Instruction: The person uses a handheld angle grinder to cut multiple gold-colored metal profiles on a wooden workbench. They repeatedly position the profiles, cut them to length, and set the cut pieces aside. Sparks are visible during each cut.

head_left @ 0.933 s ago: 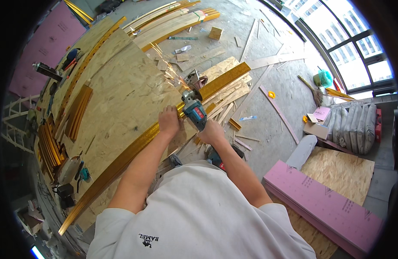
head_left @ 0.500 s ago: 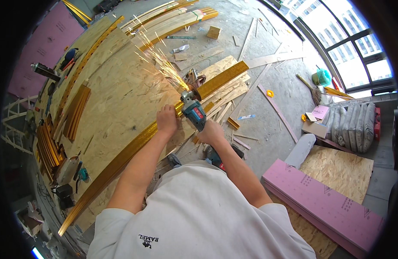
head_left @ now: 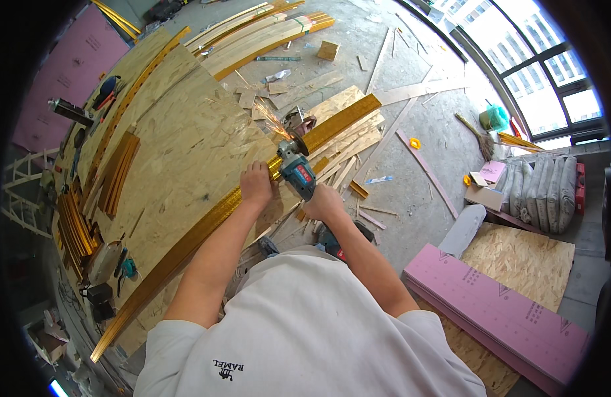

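My right hand (head_left: 324, 202) is wrapped round the body of a teal angle grinder (head_left: 297, 173). Its disc meets a long gold metal channel (head_left: 186, 263), and a small spray of orange sparks (head_left: 271, 122) flies off toward the far left. Just left of the cut, my left hand (head_left: 256, 182) grips the channel, fingers curled over it. The channel lies slantwise across an OSB sheet (head_left: 180, 132), its far end sticking out past the sheet's edge over the floor. The exact depth of the cut is hidden behind the grinder.
Wood offcuts (head_left: 345, 135) litter the grey floor beyond the grinder. Pink foam boards (head_left: 491, 311) lie at the right, near stacked grey bags (head_left: 537, 193). Gold strips (head_left: 117, 173) and a spray can (head_left: 70, 110) rest at the left. A circular saw (head_left: 299, 121) sits just past the disc.
The spark spray has shrunk from a long, wide fan to a short burst. Both hands, the grinder and the channel hold nearly the same place.
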{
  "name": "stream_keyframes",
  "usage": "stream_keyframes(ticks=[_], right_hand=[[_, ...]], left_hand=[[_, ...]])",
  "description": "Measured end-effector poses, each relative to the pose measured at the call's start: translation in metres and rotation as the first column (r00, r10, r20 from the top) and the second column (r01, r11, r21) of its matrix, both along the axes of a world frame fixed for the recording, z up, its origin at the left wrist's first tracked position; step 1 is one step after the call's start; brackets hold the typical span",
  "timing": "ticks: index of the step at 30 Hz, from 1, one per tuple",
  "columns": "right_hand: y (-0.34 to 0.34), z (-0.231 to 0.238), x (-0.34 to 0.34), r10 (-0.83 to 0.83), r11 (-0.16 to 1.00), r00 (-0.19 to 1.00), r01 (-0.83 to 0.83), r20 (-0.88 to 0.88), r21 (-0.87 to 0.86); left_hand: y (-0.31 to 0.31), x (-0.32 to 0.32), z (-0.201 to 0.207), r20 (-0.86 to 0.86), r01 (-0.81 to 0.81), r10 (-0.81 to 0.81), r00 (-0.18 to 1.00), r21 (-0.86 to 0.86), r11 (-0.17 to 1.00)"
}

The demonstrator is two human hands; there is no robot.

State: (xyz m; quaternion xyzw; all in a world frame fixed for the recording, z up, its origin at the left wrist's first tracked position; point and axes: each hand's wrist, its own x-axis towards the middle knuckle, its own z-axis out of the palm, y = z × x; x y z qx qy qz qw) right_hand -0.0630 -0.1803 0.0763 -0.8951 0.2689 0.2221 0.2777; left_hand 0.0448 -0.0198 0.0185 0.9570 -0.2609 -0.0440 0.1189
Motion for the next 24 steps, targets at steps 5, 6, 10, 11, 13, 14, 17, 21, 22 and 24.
stream_keyframes(ticks=[5, 6, 10, 11, 13, 14, 17, 21, 22, 24], right_hand=[[0.002, -0.002, -0.004, -0.005, 1.0, 0.999, 0.007, 0.042, -0.03], [0.001, -0.004, -0.006, -0.006, 0.999, 0.999, 0.008, 0.052, -0.037], [0.001, -0.007, -0.01, 0.004, 0.999, 0.998, -0.001, 0.057, -0.045], [0.001, -0.006, -0.01, 0.005, 0.999, 0.998, -0.003, 0.059, -0.045], [0.001, -0.004, -0.01, 0.01, 0.999, 0.999, -0.008, 0.043, -0.049], [0.001, -0.004, -0.01, 0.014, 0.999, 1.0, -0.013, 0.026, -0.051], [-0.001, 0.0, -0.01, 0.016, 0.999, 1.0, -0.017, -0.009, -0.038], [0.0, -0.002, -0.012, 0.009, 0.999, 1.0, -0.01, -0.01, -0.047], [0.001, -0.003, -0.012, 0.008, 0.999, 1.0, -0.009, -0.009, -0.049], [0.001, -0.001, -0.012, 0.009, 0.998, 1.0, -0.009, -0.005, -0.055]], left_hand=[[0.001, 0.0, -0.002, 0.004, 0.006, -0.006, 1.0, -0.006, 1.0], [0.001, 0.0, -0.003, 0.006, 0.005, -0.005, 1.0, -0.011, 1.0], [0.002, 0.0, -0.003, 0.004, 0.006, -0.006, 1.0, -0.017, 1.0], [0.002, 0.0, -0.002, 0.003, 0.007, -0.007, 1.0, -0.016, 1.0], [0.002, 0.001, -0.002, 0.003, 0.007, -0.007, 1.0, -0.013, 1.0], [0.002, 0.0, -0.003, 0.003, 0.006, -0.006, 1.0, -0.012, 1.0], [0.002, 0.0, -0.003, 0.017, 0.005, -0.005, 1.0, -0.013, 1.0], [0.002, -0.001, -0.003, -0.004, 0.002, -0.003, 1.0, -0.018, 1.0], [0.002, -0.001, -0.002, -0.004, 0.003, -0.003, 1.0, -0.02, 1.0], [0.002, 0.0, -0.002, -0.002, 0.004, -0.004, 1.0, -0.023, 1.0]])
